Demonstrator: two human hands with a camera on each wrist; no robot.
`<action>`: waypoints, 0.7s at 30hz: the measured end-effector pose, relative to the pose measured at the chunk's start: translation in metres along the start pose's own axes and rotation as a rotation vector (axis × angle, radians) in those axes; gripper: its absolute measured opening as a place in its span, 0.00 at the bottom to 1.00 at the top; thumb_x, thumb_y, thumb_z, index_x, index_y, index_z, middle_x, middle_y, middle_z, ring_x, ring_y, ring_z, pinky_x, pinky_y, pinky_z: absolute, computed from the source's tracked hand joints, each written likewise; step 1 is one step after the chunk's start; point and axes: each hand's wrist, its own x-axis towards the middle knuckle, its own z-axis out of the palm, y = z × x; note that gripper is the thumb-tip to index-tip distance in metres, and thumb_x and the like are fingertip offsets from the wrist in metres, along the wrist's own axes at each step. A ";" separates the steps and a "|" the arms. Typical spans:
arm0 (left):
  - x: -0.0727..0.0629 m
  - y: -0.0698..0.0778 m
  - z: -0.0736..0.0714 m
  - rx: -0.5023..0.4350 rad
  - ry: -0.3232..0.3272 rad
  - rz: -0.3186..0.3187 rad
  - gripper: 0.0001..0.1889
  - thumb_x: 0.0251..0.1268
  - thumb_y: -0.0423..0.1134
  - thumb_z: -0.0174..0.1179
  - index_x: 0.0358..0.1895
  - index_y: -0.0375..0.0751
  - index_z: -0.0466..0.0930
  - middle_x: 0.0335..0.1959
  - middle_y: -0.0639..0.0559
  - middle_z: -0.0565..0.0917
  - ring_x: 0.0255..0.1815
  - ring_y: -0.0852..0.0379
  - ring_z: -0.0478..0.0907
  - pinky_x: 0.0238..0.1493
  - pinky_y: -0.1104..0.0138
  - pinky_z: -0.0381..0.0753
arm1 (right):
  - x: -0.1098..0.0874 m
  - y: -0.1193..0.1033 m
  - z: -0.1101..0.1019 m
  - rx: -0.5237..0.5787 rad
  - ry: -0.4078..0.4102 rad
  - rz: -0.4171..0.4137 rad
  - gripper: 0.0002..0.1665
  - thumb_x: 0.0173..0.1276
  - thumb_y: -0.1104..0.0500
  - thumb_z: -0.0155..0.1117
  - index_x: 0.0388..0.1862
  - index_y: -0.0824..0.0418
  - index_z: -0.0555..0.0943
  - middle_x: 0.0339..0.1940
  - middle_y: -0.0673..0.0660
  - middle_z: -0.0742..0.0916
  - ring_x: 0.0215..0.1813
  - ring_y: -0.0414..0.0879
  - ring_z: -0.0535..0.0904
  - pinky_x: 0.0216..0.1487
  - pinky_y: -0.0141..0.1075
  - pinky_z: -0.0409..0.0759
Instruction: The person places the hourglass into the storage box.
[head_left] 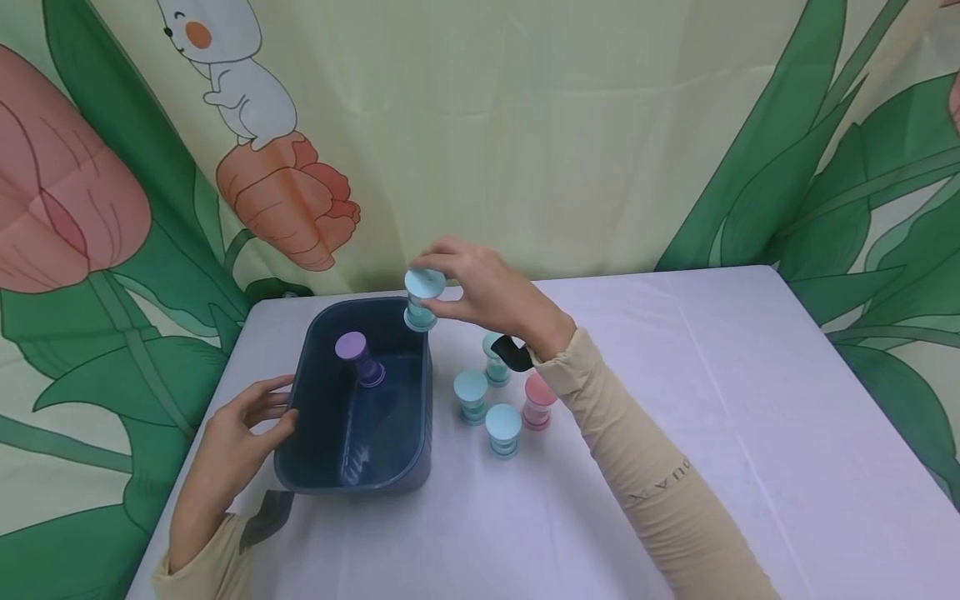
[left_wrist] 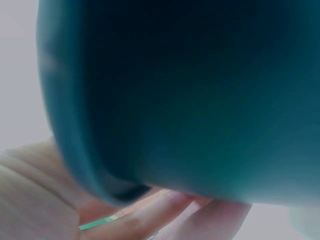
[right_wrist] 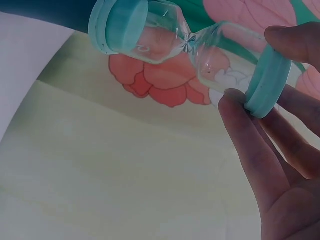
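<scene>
My right hand (head_left: 487,287) pinches a teal-capped hourglass (head_left: 423,292) by its upper cap, with the thumb and fingertips around it. It hangs over the far right corner of a dark blue bin (head_left: 427,400). In the right wrist view, the clear glass of this hourglass (right_wrist: 215,55) shows between its two teal caps. My left hand (head_left: 243,429) rests against the bin's left side, thumb at the rim, and some fingers are hidden behind the wall in the left wrist view. Inside the bin stands a purple hourglass (head_left: 360,358).
To the right of the bin, three teal hourglasses (head_left: 471,396) and a pink hourglass (head_left: 538,402) stand on the white-covered table (head_left: 675,400). My right wrist and sleeve (head_left: 637,458) pass close over them. A printed curtain (head_left: 525,125) hangs behind the table's far edge.
</scene>
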 end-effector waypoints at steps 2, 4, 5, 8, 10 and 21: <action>0.000 0.000 0.000 0.000 0.001 0.002 0.28 0.67 0.36 0.62 0.69 0.36 0.69 0.56 0.31 0.81 0.56 0.35 0.80 0.39 0.82 0.74 | 0.003 -0.001 0.001 -0.002 -0.002 -0.005 0.24 0.65 0.59 0.69 0.59 0.63 0.81 0.53 0.56 0.83 0.54 0.46 0.80 0.57 0.33 0.79; 0.000 0.000 0.000 0.003 0.001 -0.001 0.28 0.67 0.36 0.62 0.69 0.36 0.69 0.56 0.31 0.81 0.56 0.35 0.80 0.39 0.82 0.74 | 0.005 -0.001 0.002 -0.002 -0.003 -0.011 0.24 0.65 0.58 0.69 0.59 0.63 0.81 0.53 0.56 0.83 0.54 0.46 0.79 0.58 0.33 0.79; 0.000 0.001 0.001 0.004 0.001 -0.002 0.28 0.68 0.36 0.62 0.69 0.36 0.69 0.57 0.31 0.81 0.56 0.35 0.80 0.39 0.81 0.74 | 0.006 -0.002 0.003 0.001 -0.004 -0.013 0.24 0.65 0.58 0.69 0.59 0.63 0.81 0.53 0.56 0.83 0.54 0.46 0.79 0.58 0.33 0.79; 0.000 0.000 0.001 0.005 -0.001 -0.006 0.28 0.68 0.36 0.62 0.69 0.36 0.69 0.57 0.32 0.81 0.56 0.35 0.80 0.40 0.81 0.75 | 0.010 -0.002 0.006 0.007 -0.007 -0.021 0.23 0.65 0.58 0.69 0.59 0.63 0.81 0.53 0.56 0.83 0.54 0.46 0.79 0.58 0.33 0.78; 0.000 0.000 0.001 0.007 0.002 -0.005 0.28 0.67 0.36 0.62 0.69 0.36 0.69 0.56 0.32 0.82 0.56 0.36 0.80 0.39 0.82 0.74 | 0.012 -0.003 0.009 0.012 -0.011 -0.027 0.23 0.65 0.58 0.69 0.59 0.63 0.82 0.52 0.56 0.83 0.53 0.46 0.79 0.58 0.33 0.78; 0.000 0.000 0.002 0.004 0.011 0.000 0.27 0.67 0.35 0.62 0.69 0.37 0.69 0.54 0.32 0.82 0.56 0.37 0.80 0.38 0.83 0.74 | 0.023 0.002 0.026 0.007 -0.080 -0.013 0.24 0.65 0.57 0.69 0.60 0.63 0.81 0.55 0.56 0.82 0.55 0.46 0.79 0.59 0.32 0.76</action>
